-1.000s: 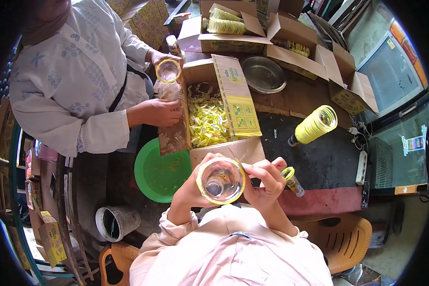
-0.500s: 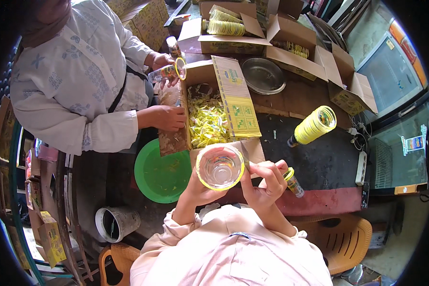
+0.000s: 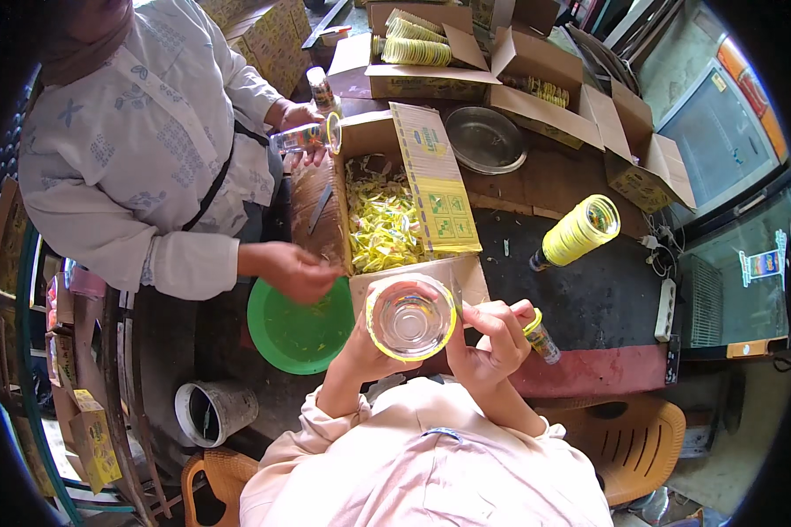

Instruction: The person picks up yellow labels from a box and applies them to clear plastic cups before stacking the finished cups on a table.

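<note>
Clear cup (image 3: 411,323) held, blade (image 3: 458,299) at its rim

Fingers of the left hand (image 3: 358,350) grasp the cup, mouth toward the camera; those of the right hand (image 3: 488,351) pinch the blade beside its yellow rim. Just beside this hand is a second cup (image 3: 544,342). Beyond, a carton (image 3: 445,206) holds yellow scraps (image 3: 385,230); stacked cups (image 3: 578,234) occupy the counter (image 3: 589,303).

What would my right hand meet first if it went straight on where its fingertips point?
Most likely the cup in your left hand: it lies just left of your right hand's fingertips; whether they touch is unclear.
</note>
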Available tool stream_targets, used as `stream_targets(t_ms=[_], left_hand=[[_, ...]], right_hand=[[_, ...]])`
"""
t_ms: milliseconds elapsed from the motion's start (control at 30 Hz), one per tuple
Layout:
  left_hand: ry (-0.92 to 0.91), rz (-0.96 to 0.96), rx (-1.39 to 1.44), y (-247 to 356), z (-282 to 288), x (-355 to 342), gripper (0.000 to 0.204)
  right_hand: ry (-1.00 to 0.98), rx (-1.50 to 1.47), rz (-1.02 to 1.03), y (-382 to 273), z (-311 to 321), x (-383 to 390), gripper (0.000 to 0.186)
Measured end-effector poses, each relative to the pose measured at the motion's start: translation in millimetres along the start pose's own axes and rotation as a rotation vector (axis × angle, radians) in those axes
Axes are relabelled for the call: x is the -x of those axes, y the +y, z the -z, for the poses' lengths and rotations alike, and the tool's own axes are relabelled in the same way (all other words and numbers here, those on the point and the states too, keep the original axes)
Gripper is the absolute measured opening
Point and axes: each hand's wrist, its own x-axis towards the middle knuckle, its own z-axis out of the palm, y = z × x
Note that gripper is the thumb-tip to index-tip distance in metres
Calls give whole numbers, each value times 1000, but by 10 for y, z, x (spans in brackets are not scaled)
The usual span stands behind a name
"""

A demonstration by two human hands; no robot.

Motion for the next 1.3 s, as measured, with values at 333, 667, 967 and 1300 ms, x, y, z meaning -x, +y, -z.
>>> stream_targets(t_ms=[333, 667, 967, 1300], left_hand=[[-1, -7, 96, 52, 39, -43, 69], [-35, 91, 225, -43, 51, 66, 77], [53, 66, 337, 110, -23, -74, 71], [29, 84, 231, 78, 10, 4, 72]], right_hand=[[-2, -43, -59, 30, -23, -1, 22], [-52, -78, -85, 43, -7, -13, 21], [16, -130, -132, -18, -9, 33, 22], [-13, -108, -86, -9, 1, 15, 22]])
